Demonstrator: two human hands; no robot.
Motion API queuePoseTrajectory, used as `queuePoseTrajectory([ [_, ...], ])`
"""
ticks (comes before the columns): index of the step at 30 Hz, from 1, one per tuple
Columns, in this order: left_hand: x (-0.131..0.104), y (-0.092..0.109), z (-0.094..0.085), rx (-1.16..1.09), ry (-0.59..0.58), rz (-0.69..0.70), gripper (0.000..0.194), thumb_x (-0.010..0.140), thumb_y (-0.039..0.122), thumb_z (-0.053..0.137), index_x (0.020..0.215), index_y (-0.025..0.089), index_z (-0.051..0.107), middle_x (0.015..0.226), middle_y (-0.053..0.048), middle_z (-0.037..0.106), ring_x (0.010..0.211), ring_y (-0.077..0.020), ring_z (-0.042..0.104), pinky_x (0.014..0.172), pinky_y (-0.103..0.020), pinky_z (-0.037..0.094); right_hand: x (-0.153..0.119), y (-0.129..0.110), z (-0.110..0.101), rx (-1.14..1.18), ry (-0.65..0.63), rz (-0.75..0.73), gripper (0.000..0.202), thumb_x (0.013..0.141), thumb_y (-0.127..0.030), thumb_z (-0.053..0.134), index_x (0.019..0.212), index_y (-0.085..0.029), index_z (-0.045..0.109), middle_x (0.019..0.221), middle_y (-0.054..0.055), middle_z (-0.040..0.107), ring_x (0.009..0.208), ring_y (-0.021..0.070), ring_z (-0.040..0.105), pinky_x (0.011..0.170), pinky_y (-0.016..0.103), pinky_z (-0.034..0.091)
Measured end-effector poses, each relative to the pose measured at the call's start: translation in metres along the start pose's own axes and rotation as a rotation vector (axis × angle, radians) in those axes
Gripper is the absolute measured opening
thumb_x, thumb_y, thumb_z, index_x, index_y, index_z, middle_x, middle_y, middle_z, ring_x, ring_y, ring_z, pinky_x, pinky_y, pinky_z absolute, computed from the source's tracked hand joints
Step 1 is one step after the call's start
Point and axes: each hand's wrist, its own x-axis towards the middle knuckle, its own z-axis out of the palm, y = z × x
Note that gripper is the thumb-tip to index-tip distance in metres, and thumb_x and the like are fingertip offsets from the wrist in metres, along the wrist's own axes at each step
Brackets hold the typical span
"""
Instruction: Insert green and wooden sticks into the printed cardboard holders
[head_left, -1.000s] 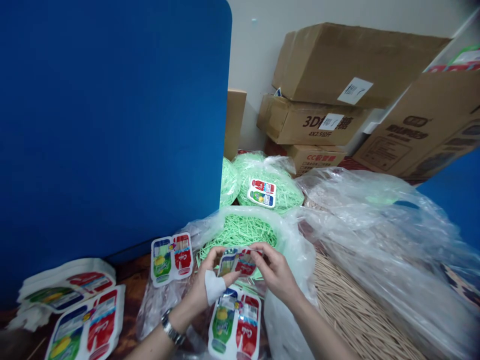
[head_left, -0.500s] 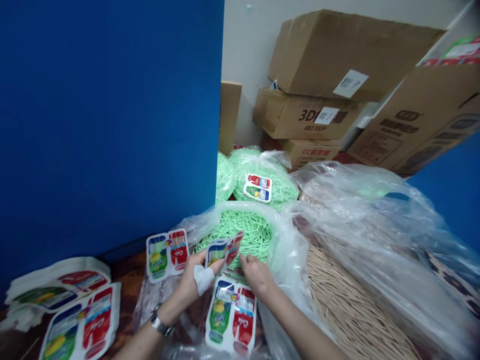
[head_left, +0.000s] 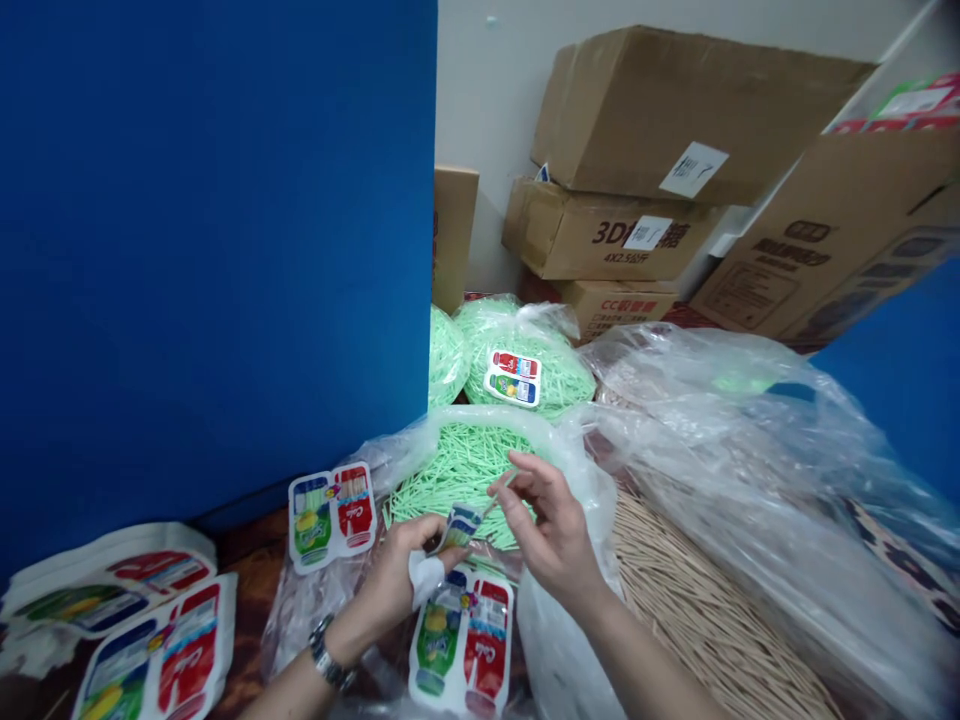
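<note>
My left hand (head_left: 405, 570), with a white patch at the thumb side, is closed on a small printed packet (head_left: 460, 524) over the near edge of an open plastic bag of green sticks (head_left: 469, 455). Just right of the packet is my right hand (head_left: 551, 520), thumb and forefinger close together at a thin pale strip; whether it is a stick or the packet's edge is unclear. Below my hands lies a Sprite and Cola packet (head_left: 463, 640). Another such packet (head_left: 331, 515) lies left of my left hand.
Stacked printed packets (head_left: 157, 650) lie at the lower left. An open bag of brown sticks (head_left: 697, 600) is at the right. Tied green-stick bags (head_left: 555, 375) and cardboard boxes (head_left: 675, 110) stand behind. A blue panel (head_left: 217, 230) rises at the left.
My right hand has lifted and turned, its fingers now raised over the green sticks. My left hand has moved slightly right and tilted the packet, so less of its print shows.
</note>
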Motion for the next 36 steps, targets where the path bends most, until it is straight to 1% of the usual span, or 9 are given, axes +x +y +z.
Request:
queuePoseTrajectory([
  [3,-0.001,0.008,0.000,0.129,-0.046,0.024,0.027,0.081,0.026,0.065,0.062,0.018,0.047,0.062,0.006,0.038,0.059,-0.0114,0.036,0.054,-0.022,0.027,-0.002,0.000,0.009,-0.094,0.013,-0.128,0.037,0.091,-0.015,0.053,0.125,-0.026,0.047,0.090,0.003,0.063,0.078,0.0145,0.063,0.073,0.029,0.053],
  [9,-0.002,0.011,-0.004,0.100,-0.077,0.041,0.021,0.082,0.026,0.063,0.065,0.017,0.055,0.062,0.004,0.046,0.059,-0.0123,0.040,0.055,-0.023,0.033,0.002,0.004,0.013,-0.220,-0.063,-0.346,0.033,0.089,-0.008,0.052,0.117,-0.025,0.054,0.091,0.004,0.068,0.085,0.0170,0.064,0.077,0.033,0.053],
  [14,-0.001,0.018,-0.009,0.075,-0.085,0.063,0.012,0.082,0.025,0.064,0.075,0.016,0.065,0.069,0.001,0.060,0.063,-0.0143,0.051,0.059,-0.023,0.039,0.001,0.003,0.007,-0.351,-0.237,-0.456,0.015,0.091,-0.025,0.051,0.097,-0.021,0.064,0.113,0.012,0.065,0.105,0.0248,0.059,0.090,0.046,0.048],
  [18,-0.001,0.021,-0.011,0.052,-0.125,0.113,0.012,0.085,0.024,0.062,0.080,0.017,0.071,0.073,0.000,0.064,0.067,-0.0158,0.055,0.062,-0.023,0.042,-0.002,0.007,0.003,-0.387,-0.343,-0.415,0.014,0.090,-0.023,0.055,0.102,-0.023,0.063,0.109,0.009,0.068,0.097,0.0203,0.063,0.096,0.046,0.044],
  [21,-0.001,0.020,-0.012,0.059,-0.119,0.149,0.013,0.085,0.024,0.062,0.086,0.018,0.073,0.076,-0.002,0.066,0.069,-0.0169,0.057,0.065,-0.025,0.044,-0.003,0.007,0.003,-0.350,-0.346,-0.390,0.021,0.089,-0.018,0.055,0.109,-0.024,0.059,0.100,0.005,0.070,0.092,0.0171,0.065,0.098,0.043,0.042],
  [26,-0.003,0.021,-0.015,0.100,-0.118,0.181,0.013,0.085,0.024,0.062,0.090,0.020,0.074,0.076,-0.002,0.067,0.070,-0.0186,0.060,0.067,-0.026,0.045,0.000,0.002,0.005,-0.329,-0.365,-0.373,0.020,0.089,-0.018,0.055,0.108,-0.025,0.060,0.099,0.004,0.070,0.090,0.0167,0.065,0.099,0.043,0.041],
  [30,-0.005,0.025,-0.018,0.116,-0.132,0.201,0.013,0.086,0.022,0.061,0.091,0.021,0.074,0.079,-0.003,0.068,0.073,-0.0199,0.061,0.070,-0.027,0.045,0.002,0.001,0.003,-0.368,-0.432,-0.371,0.013,0.089,-0.018,0.056,0.099,-0.023,0.062,0.099,0.005,0.068,0.086,0.0173,0.064,0.093,0.042,0.045],
  [33,-0.005,0.025,-0.020,0.075,-0.124,0.176,0.013,0.086,0.022,0.061,0.084,0.019,0.072,0.077,-0.003,0.067,0.071,-0.0186,0.060,0.066,-0.026,0.045,0.004,0.002,-0.001,-0.358,-0.397,-0.379,0.016,0.090,-0.021,0.056,0.105,-0.023,0.060,0.100,0.006,0.068,0.091,0.0186,0.063,0.088,0.040,0.049],
  [36,-0.005,0.023,-0.018,0.089,-0.102,0.163,0.012,0.085,0.022,0.061,0.079,0.017,0.070,0.075,-0.002,0.066,0.068,-0.0173,0.057,0.064,-0.025,0.043,0.005,0.001,-0.002,-0.370,-0.375,-0.394,0.013,0.091,-0.020,0.054,0.101,-0.023,0.062,0.098,0.007,0.068,0.090,0.0183,0.064,0.085,0.038,0.050],
])
